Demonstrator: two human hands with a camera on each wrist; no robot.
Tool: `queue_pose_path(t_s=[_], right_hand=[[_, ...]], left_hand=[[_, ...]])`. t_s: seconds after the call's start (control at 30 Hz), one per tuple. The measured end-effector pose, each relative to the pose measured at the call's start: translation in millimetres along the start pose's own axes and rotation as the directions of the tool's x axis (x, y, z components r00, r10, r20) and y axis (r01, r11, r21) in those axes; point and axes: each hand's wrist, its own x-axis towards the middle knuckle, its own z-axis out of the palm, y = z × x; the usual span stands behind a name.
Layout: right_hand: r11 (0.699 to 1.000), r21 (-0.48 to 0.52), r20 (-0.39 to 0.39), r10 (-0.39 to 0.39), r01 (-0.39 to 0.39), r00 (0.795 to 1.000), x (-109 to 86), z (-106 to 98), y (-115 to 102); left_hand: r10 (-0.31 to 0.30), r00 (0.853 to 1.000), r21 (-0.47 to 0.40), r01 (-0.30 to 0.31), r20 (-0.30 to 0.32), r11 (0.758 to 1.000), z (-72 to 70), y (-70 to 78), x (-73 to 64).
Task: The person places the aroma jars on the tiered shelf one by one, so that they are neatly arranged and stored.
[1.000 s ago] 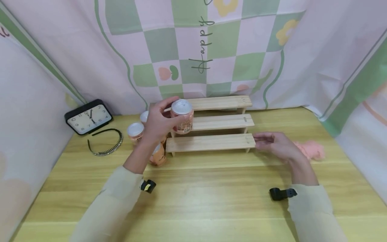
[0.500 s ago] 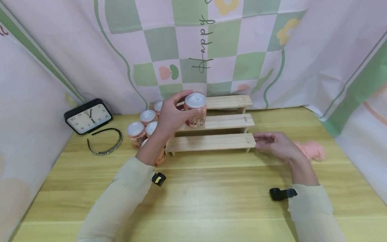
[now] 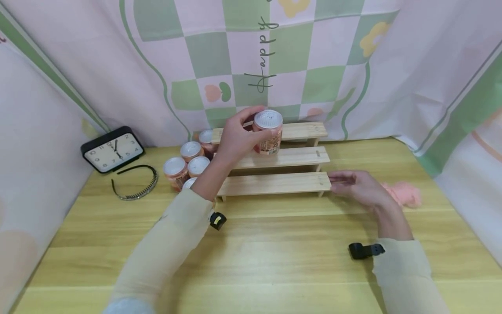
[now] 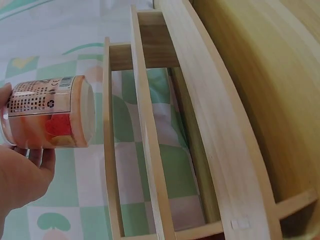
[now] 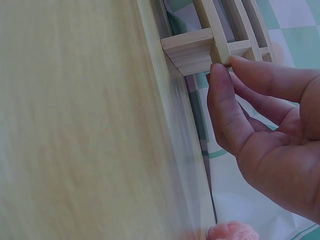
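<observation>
- Fingers of the left hand (image 3: 239, 141) curl around a pinkish-orange cylindrical can with a silvery-white lid (image 4: 50, 112), gripping it upright; it is in the air above the top tier of a pale wooden three-tier stand (image 3: 274, 184), a gap beneath it.
- Thumb and fingertips of the right hand (image 3: 358, 187) pinch the right end of the stand's lowest board.
- Matching upright cans (image 3: 176, 176) cluster by the stand's left end, partly hidden by the left arm.
- Near the back-left corner of the yellowish wood-grain worktop (image 3: 274, 261) stands a black-framed rectangular clock (image 3: 113, 151), a dark toothed headband (image 3: 145, 192) before it.
- Soft pink bundle (image 3: 408, 194): toward the worktop's right edge, beside the right hand.
</observation>
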Motion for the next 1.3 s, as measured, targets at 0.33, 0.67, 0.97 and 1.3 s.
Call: queue_pose_path(t_s=[0.33,0.67,0.97,1.3], right_hand=[[1.000,0.030,-0.001,-0.001,0.001,1.000,0.2,0,1],[0.999,0.026,0.006,-0.026,0.026,1.000,-0.3,0,1],[0.999,0.014,0.006,-0.033,0.033,0.999,1.1,-1,-1],[0.999,0.025,0.009,-0.033,0.033,0.999,0.4,-1,1]], left_hand=[[-0.014,1.000,0.005,0.014,0.005,1.000,11.9,-4.2,17.8],[-0.044,0.999,-0.044,0.044,-0.013,0.998,29.0,-9.3,34.2],[-0.053,0.998,-0.030,0.052,-0.041,0.998,40.7,-9.5,44.2],[-0.049,0.999,0.012,0.049,-0.017,0.999,64.6,-4.5,52.1]])
